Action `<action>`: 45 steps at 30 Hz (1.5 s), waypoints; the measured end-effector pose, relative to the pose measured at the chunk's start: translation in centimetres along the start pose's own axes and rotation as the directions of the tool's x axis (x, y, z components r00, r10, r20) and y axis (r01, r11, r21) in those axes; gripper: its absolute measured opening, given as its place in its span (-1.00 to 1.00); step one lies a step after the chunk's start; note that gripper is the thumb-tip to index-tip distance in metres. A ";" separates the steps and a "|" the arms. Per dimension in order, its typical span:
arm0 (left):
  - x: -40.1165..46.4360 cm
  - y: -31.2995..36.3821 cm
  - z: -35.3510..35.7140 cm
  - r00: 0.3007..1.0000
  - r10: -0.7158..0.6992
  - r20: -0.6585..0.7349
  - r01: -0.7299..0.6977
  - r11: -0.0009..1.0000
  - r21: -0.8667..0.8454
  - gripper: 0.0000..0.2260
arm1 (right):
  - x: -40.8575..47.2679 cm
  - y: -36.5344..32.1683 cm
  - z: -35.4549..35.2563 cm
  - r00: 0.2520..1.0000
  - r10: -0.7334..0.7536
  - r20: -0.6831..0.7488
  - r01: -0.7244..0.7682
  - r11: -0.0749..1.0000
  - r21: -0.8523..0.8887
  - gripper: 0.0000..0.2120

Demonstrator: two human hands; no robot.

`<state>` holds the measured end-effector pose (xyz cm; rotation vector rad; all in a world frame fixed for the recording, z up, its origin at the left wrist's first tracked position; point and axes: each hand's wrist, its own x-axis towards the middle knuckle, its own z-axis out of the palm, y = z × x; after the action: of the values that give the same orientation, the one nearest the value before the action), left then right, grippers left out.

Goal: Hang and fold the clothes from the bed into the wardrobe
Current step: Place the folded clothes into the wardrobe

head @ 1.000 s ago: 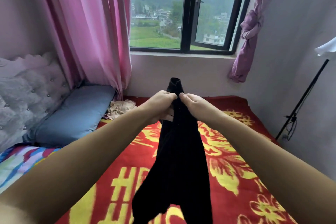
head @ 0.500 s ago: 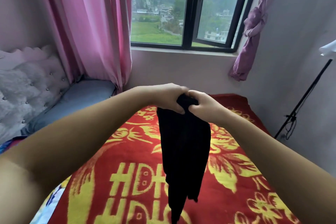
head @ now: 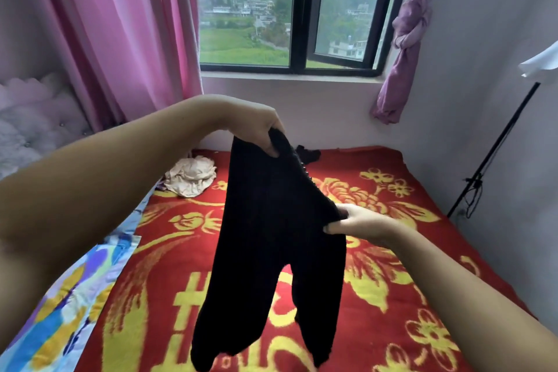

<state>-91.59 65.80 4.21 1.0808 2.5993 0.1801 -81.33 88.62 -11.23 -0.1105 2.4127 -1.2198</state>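
A crumpled beige garment (head: 190, 176) lies at the bed's (head: 453, 251) far left edge, not yet put away. The left hand (head: 259, 130) pinches the black trousers' (head: 271, 238) waistband high; the right hand (head: 359, 220) grips it lower. They hang over the bed, dark, soft, legs dangling, unfolded. The wardrobe is unseen.
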 end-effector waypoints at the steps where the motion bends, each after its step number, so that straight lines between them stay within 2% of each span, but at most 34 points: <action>1: 0.0 -0.9 0.1 1.000 -0.023 0.015 0.023 1.000 -0.021 -0.80 | 0.5 0.5 -0.3 1.000 0.009 -0.006 -0.009 0.999 0.054 -0.62; 4: 0.4 -3.6 0.5 0.992 -0.090 0.085 0.096 0.993 -0.068 -0.81 | 2.4 0.7 -1.4 0.993 0.014 -0.116 0.003 0.990 0.142 -0.74; 7: 1.7 -6.4 1.3 0.989 -0.127 0.077 0.132 0.989 -0.064 -0.81 | 5.5 -0.1 -3.7 0.965 -0.018 -0.260 -0.015 0.992 -0.125 -0.76; 10: 3.8 -8.5 1.9 0.983 -0.132 -0.128 0.135 0.991 0.017 -0.93 | 8.7 -0.5 -6.3 0.909 -0.079 -0.409 -0.099 0.913 -0.395 -0.73; 13: 4.8 -9.5 0.6 0.936 -0.092 -0.340 0.123 0.990 0.072 -0.85 | 9.4 -0.4 -8.8 0.849 -0.150 -0.507 -0.196 0.801 -0.565 -0.77; 16: 4.8 -8.8 0.2 0.913 0.019 -0.407 0.066 0.979 0.194 -0.81 | 8.4 0.8 -10.2 0.839 -0.172 -0.516 -0.233 0.743 -0.627 -0.87; 20: 5.4 -9.1 5.5 0.909 0.231 -0.347 -0.045 0.883 0.467 -0.70 | 8.1 3.9 -8.3 0.881 -0.181 -0.437 -0.238 0.630 -0.740 -0.91; 22: 5.8 -10.4 11.4 0.880 0.376 -0.291 -0.160 0.810 0.565 -0.69 | 9.2 7.0 -5.4 0.917 -0.179 -0.357 -0.201 0.567 -0.799 -0.81; 24: 5.4 -12.6 19.2 0.876 0.412 -0.248 -0.241 0.822 0.516 -0.69 | 10.9 11.7 -0.6 0.946 -0.149 -0.287 -0.159 0.557 -0.815 -0.61; 26: 4.6 -15.2 29.1 0.917 0.379 -0.126 -0.285 0.843 0.457 -0.64 | 12.7 17.0 5.6 0.972 -0.073 -0.223 -0.135 0.599 -0.789 -0.45; 29: 1.8 -16.5 42.9 0.971 0.186 0.148 -0.231 0.883 0.408 -0.50 | 13.9 25.1 15.8 0.995 0.101 -0.017 -0.081 0.677 -0.732 -0.34; 30: 0.6 -16.3 46.7 0.949 0.088 0.302 -0.201 0.908 0.368 -0.46 | 13.6 27.4 18.8 0.987 0.153 0.054 -0.070 0.699 -0.711 -0.35; 32: -1.9 -15.4 52.6 0.829 -0.020 0.560 -0.151 0.954 0.257 -0.48 | 12.2 30.9 22.7 0.961 0.242 0.134 -0.095 0.744 -0.661 -0.38; 33: -2.5 -14.4 54.5 0.775 -0.063 0.629 -0.109 0.967 0.231 -0.49 | 11.3 32.3 23.7 0.951 0.274 0.145 -0.120 0.757 -0.642 -0.40; 36: -1.3 -12.1 57.3 0.798 -0.103 0.594 -0.025 0.979 0.204 -0.49 | 9.5 36.7 23.1 0.922 0.380 0.077 -0.264 0.759 -0.596 -0.47; 38: 1.2 -10.9 58.0 0.909 -0.019 0.416 -0.050 0.987 0.154 -0.51 | 9.5 38.9 20.8 0.889 0.457 -0.031 -0.411 0.768 -0.491 -0.56; 40: 4.4 -9.3 58.7 0.943 0.037 0.331 -0.090 0.985 0.147 -0.54 | 10.7 40.9 17.9 0.836 0.532 -0.132 -0.541 0.760 -0.360 -0.64; 41: 6.2 -8.3 59.2 0.962 0.047 0.268 -0.086 0.987 0.135 -0.63 | 11.7 41.9 16.6 0.813 0.555 -0.175 -0.581 0.761 -0.287 -0.67; 43: 10.2 -5.8 60.6 0.993 0.031 0.110 -0.040 0.996 0.077 -0.61 | 14.8 44.4 14.1 0.763 0.590 -0.264 -0.626 0.777 -0.072 -0.71; 45: 13.9 -3.8 62.5 0.999 -0.040 -0.012 0.040 0.999 0.003 -0.56 | 18.6 46.5 12.5 0.707 0.632 -0.317 -0.579 0.775 0.255 -0.64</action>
<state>-82.21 72.59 -58.87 1.0305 2.6301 0.1741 -87.35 102.81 -60.48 0.9934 2.3443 -1.1384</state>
